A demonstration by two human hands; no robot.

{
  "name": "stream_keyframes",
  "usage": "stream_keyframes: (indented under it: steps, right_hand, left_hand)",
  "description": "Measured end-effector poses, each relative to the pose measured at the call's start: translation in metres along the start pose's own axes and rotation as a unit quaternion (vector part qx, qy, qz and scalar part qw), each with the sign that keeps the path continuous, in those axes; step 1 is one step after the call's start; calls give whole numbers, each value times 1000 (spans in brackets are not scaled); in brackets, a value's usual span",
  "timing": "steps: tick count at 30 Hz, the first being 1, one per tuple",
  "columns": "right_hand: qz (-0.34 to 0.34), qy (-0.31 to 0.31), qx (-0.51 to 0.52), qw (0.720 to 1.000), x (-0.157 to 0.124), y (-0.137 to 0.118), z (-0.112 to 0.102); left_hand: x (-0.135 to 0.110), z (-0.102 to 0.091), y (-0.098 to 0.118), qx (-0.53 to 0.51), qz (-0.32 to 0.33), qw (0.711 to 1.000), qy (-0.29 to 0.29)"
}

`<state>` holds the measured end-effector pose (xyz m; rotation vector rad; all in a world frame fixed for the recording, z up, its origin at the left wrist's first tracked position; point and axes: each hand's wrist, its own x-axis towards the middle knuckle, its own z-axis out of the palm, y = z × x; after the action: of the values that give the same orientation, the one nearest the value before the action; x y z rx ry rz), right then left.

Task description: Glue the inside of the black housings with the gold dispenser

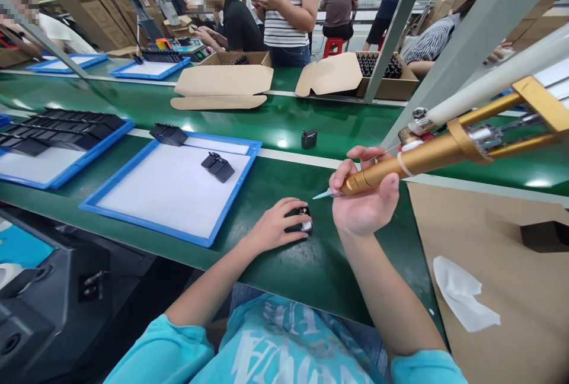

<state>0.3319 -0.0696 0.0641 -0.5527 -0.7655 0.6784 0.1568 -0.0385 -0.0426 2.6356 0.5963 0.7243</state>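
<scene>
My left hand is closed round a small black casing lying on the green bench; something white shows inside its end. In my right hand is a gold dispensing gun, held between thumb and fingers. Its pale blue nozzle points left, above and apart from the casing. Beyond my hands a black box-shaped part stands on the green surface. Two similar dark parts are at the blue-rimmed tray to my left: one part inside, another part at its far corner.
Another blue-rimmed tray at far left holds several black parts. On the right a cardboard sheet carries white tissue and a black block. Open cartons stand across the line, where several people are. A grey post rises at right.
</scene>
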Motion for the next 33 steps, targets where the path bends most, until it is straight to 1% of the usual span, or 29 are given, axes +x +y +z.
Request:
stream_keyframes:
  steps: [4,11,15,17,18,19,21,23,24,26,27,28,30,31,33]
  right_hand:
    - [2,-2,12,1000,0,1,0]
    - [2,0,17,1000,2,1,-2]
    - [4,-3,26,1000,1,1,-2]
    - [5,-5,34,999,1,1,-3]
    - [7,-5,35,999,1,1,-3]
    - [8,-4,33,999,1,1,-3]
    - [11,-2,29,1000,1,1,-3]
    - [9,6,29,1000,1,2,-2]
    - [6,13,30,999,1,2,-2]
    - [-2,30,37,999,1,2,-2]
    - [-7,38,43,998,1,3,-2]
    - [-10,44,50,998,1,3,-2]
    - [-10,48,63,997,1,5,-3]
    - [-9,49,66,997,2,5,-4]
    - [-7,52,66,996,3,6,-5]
  left_hand:
    - [1,0,3,28,2,1000,-13]
    - [0,-1,5,68,27,997,28]
    - [-1,-2,6,95,44,994,29]
    - [-1,-1,9,89,48,995,24]
    - [-2,-1,10,79,40,996,30]
    - [-2,-2,11,69,23,996,49]
    - [1,-4,7,53,-33,992,111]
    - [9,-10,-9,48,-103,980,166]
    - [16,-13,-23,44,-139,972,184]
    - [38,-19,-60,21,-216,954,206]
    - [51,-20,-81,-1,-269,938,219]
    - [66,-21,-102,-31,-328,916,231]
    - [97,-17,-139,-81,-424,867,251]
    - [112,-14,-153,-87,-449,850,262]
    - [136,-7,-173,-94,-474,828,283]
